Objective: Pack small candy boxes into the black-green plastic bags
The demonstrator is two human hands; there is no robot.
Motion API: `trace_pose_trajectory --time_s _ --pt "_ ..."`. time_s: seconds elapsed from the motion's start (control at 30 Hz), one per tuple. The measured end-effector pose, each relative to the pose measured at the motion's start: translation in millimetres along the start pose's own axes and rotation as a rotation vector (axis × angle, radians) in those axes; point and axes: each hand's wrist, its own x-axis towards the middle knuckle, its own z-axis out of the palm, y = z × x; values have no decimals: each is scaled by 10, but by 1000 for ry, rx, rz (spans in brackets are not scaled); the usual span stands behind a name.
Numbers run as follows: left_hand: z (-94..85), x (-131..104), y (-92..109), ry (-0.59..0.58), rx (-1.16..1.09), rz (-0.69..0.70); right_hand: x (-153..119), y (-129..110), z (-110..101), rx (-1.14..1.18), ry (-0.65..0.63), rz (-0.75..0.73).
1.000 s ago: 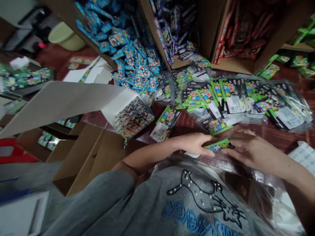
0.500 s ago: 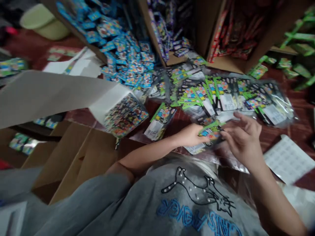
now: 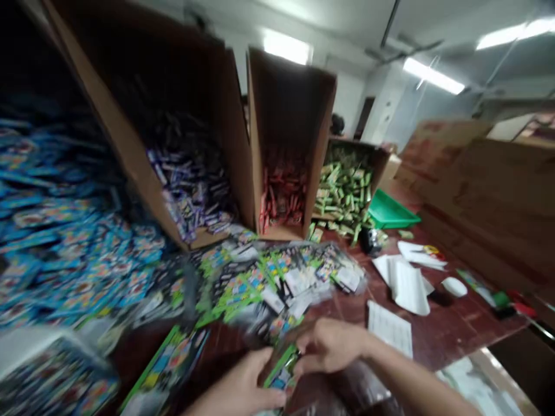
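Note:
Near the bottom centre, my left hand (image 3: 254, 381) has its thumb and fingers closed on a green and black printed packet (image 3: 281, 370). My right hand (image 3: 327, 346) is at the packet's right edge, its fingers bent and pressed against it. Beyond my hands lies a spread of similar green and black packets (image 3: 243, 286), overlapping on the dark red table (image 3: 451, 329). One more loose packet (image 3: 167, 364) lies left of my left hand. The picture is blurred.
Upright cardboard boxes hold blue packs (image 3: 73, 242), purple packs (image 3: 195, 190), red packs (image 3: 284, 196) and green packs (image 3: 344, 190). A green tray (image 3: 390, 211), white papers (image 3: 407, 283) and a white sheet (image 3: 390, 328) are at the right. A printed box (image 3: 60, 375) is at the lower left.
The view has swung up and to the right, showing the room and the table's right side. My right hand has closed in on the packet held by my left hand.

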Motion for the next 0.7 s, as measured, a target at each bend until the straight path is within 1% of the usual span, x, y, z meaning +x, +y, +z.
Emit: trace_pose_trajectory --time_s 0.03,0.07,0.1,0.13,0.17,0.2,0.23,0.3,0.33,0.37,0.43,0.5,0.57,0.63,0.67,0.7 --pt "-3 97 15 35 -14 -10 3 35 25 -4 105 -5" --pt "0 174 18 65 -31 -39 10 73 80 -4 247 5" --pt "13 222 -3 92 -52 -81 22 112 168 5 425 32" --pt "36 236 -60 115 -78 -127 41 151 285 27 609 78" --pt "73 220 -155 127 -118 -169 69 190 426 56 759 142" --pt "122 180 -280 132 -172 -206 106 228 583 71 855 217" --pt "183 125 -422 136 -237 -235 151 267 744 63 896 294" --pt "322 13 -695 155 -337 -261 255 348 1034 -14 886 439" --pt "392 -27 -800 168 -323 -261 307 394 1147 -66 874 499" --pt "458 -54 -874 173 -239 -257 353 445 1235 -110 880 551" --pt "580 -78 -937 147 32 -251 414 550 1346 -154 898 649" --pt "686 -91 -934 94 243 -289 428 637 1413 -190 887 736" --pt "756 -95 -928 86 272 -361 406 689 1463 -226 852 804" --pt "724 -58 -943 70 277 -415 351 719 1467 -264 796 843" --pt "646 -16 -951 55 295 -372 310 733 1432 -279 758 849" --pt "516 39 -954 58 353 -285 263 751 1365 -295 715 850"
